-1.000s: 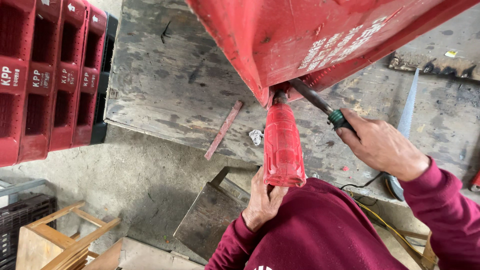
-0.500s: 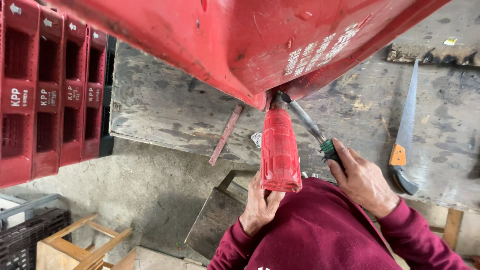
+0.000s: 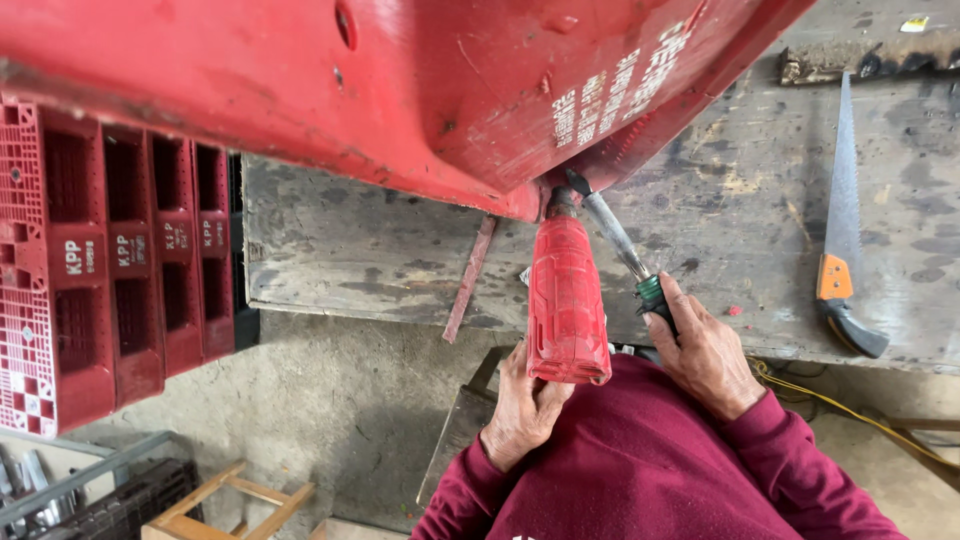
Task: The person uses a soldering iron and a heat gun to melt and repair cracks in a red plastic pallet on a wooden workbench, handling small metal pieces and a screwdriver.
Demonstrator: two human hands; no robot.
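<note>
The left hand (image 3: 525,405) is clamped under the butt of the red heat gun (image 3: 567,300), whose nozzle points up at the lower corner of the red pallet (image 3: 400,90), which leans over the desk's (image 3: 330,250) near edge. The right hand (image 3: 705,355) has its fingers closed round the green-collared handle of a scraper (image 3: 615,235); its tip seems to touch the same corner, though the contact is hard to see. Since a second ago the right hand has drawn in toward the gun, and more of the pallet fills the view. A saw (image 3: 845,230) lies well apart near the desk's right edge, and a red strip (image 3: 470,280) lies left of the gun.
</note>
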